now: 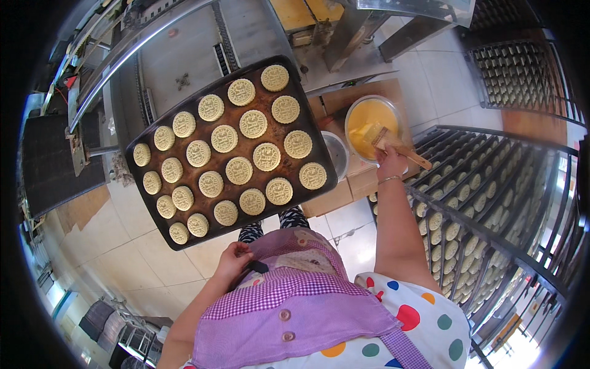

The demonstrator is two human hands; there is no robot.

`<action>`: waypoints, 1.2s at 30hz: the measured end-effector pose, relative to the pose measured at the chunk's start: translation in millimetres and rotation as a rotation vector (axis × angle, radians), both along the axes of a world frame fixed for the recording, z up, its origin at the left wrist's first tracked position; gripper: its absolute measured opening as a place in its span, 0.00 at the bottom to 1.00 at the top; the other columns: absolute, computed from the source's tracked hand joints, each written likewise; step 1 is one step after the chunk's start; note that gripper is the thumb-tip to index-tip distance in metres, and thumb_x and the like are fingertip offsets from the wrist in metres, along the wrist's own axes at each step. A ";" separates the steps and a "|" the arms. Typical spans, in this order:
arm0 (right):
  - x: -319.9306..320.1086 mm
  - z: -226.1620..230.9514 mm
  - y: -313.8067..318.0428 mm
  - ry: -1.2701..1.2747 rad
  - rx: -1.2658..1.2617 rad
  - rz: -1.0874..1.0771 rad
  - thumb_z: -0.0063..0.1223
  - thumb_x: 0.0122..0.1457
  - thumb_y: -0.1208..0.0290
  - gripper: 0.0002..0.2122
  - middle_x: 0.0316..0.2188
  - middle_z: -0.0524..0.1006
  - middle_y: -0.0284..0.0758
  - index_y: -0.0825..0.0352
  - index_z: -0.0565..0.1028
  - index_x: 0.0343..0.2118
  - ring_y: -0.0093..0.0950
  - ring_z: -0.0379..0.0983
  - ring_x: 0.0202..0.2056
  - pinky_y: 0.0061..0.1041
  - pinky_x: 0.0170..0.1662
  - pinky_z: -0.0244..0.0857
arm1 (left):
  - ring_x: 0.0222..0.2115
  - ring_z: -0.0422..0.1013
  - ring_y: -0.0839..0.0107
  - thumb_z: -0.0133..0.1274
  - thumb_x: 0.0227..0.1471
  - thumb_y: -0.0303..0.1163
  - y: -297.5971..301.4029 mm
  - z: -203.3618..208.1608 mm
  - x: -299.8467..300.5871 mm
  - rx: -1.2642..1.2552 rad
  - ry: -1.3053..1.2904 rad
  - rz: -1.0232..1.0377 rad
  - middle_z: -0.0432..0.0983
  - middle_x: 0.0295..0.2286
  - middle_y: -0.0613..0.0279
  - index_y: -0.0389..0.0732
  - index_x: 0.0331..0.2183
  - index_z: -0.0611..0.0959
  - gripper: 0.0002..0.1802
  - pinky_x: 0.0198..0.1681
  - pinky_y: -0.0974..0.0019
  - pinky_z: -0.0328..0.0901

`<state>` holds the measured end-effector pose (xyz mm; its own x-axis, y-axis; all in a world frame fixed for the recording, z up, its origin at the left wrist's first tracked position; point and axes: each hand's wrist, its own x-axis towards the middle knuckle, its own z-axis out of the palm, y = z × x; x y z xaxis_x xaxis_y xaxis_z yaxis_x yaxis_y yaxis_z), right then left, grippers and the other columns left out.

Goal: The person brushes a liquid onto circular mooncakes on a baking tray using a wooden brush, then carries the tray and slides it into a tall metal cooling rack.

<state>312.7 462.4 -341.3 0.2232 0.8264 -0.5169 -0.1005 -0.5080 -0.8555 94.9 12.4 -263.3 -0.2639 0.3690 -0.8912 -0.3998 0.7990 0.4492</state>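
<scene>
Dark metal baking tray (153,203), filled with rows of stamped round pastries (238,170), is resting on the person's lap, its near edge gripped by the left hand (232,261). Farther right, the right hand (391,163) is clamping a wooden brush (393,142) over a steel bowl (351,111) of yellow egg wash, beside a rack (491,203) of filled trays.

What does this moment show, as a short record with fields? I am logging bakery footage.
setting: bakery floor with pale tiles
left hand: grips the near edge of a dark baking tray
tray contents: round stamped pastries in rows, unbaked-looking, pale
right hand: holds a wooden-handled brush over a metal bowl of yellow liquid
bowl support: a brown box, beside a smaller empty metal bowl
right side: a metal rack with trays of more pastries
clothing: purple checked apron
</scene>
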 end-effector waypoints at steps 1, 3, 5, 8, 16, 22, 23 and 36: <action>1.1 -2.3 -1.4 -0.002 0.005 0.001 0.50 0.52 0.79 0.24 0.38 0.74 0.40 0.68 0.61 0.53 0.39 0.74 0.35 0.28 0.30 0.73 | 0.32 0.70 0.73 0.57 0.44 0.24 3.1 3.1 -1.2 -0.008 0.014 -0.028 0.73 0.32 0.60 0.34 0.37 0.72 0.16 0.38 0.71 0.67; -2.0 -2.9 -12.9 -0.172 0.184 0.163 0.49 0.53 0.78 0.23 0.38 0.74 0.41 0.65 0.61 0.53 0.35 0.74 0.33 0.28 0.28 0.72 | 0.32 0.70 0.73 0.57 0.44 0.24 0.4 3.6 -3.0 0.009 0.020 -0.029 0.73 0.31 0.61 0.34 0.37 0.72 0.16 0.38 0.71 0.67; -2.8 0.4 -26.8 -0.455 0.307 0.382 0.49 0.53 0.75 0.23 0.37 0.74 0.43 0.63 0.61 0.54 0.34 0.75 0.32 0.29 0.28 0.72 | 0.32 0.70 0.73 0.57 0.43 0.25 -2.3 6.4 -5.5 0.009 0.007 0.001 0.73 0.31 0.61 0.34 0.37 0.72 0.16 0.38 0.71 0.67; -0.3 12.7 -45.6 -0.958 0.359 0.742 0.50 0.53 0.70 0.24 0.33 0.75 0.47 0.63 0.62 0.54 0.35 0.75 0.33 0.33 0.31 0.70 | 0.32 0.70 0.73 0.58 0.43 0.25 -12.7 11.3 -10.8 -0.002 -0.033 0.084 0.73 0.31 0.61 0.34 0.37 0.73 0.17 0.38 0.71 0.67; -0.3 88.3 -80.5 -0.246 0.033 0.492 0.50 0.52 0.77 0.26 0.38 0.75 0.38 0.63 0.60 0.55 0.28 0.74 0.35 0.21 0.26 0.72 | 0.32 0.70 0.73 0.59 0.42 0.26 -70.0 -5.5 -28.4 0.035 0.052 0.065 0.73 0.31 0.61 0.34 0.37 0.73 0.17 0.38 0.71 0.67; -150.4 111.0 -201.6 0.125 0.076 0.608 0.51 0.51 0.81 0.28 0.42 0.72 0.31 0.60 0.57 0.56 0.24 0.73 0.36 0.19 0.28 0.72 | 0.32 0.71 0.73 0.58 0.43 0.26 -96.9 0.1 -48.1 0.078 0.054 0.090 0.74 0.31 0.60 0.34 0.37 0.73 0.17 0.38 0.71 0.67; -172.2 100.3 -225.9 0.188 0.068 0.690 0.50 0.51 0.83 0.30 0.44 0.71 0.34 0.60 0.56 0.58 0.23 0.72 0.38 0.19 0.27 0.71 | 0.31 0.71 0.73 0.58 0.43 0.26 -103.2 1.2 -51.6 0.073 0.040 0.116 0.74 0.31 0.60 0.34 0.36 0.73 0.16 0.38 0.71 0.67; -196.1 74.8 -197.3 -0.435 0.528 0.690 0.51 0.49 0.78 0.23 0.40 0.75 0.41 0.75 0.64 0.50 0.26 0.73 0.39 0.24 0.42 0.67 | 0.33 0.71 0.70 0.58 0.42 0.27 -202.9 -1.6 -86.3 0.018 0.110 0.219 0.74 0.34 0.56 0.33 0.39 0.73 0.19 0.38 0.70 0.67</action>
<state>116.6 265.1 -266.5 -0.3136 0.9491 -0.0290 0.4547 0.1233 -0.8821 8.7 -190.5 -264.9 -0.4345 0.3078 -0.8464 -0.5103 0.6903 0.5130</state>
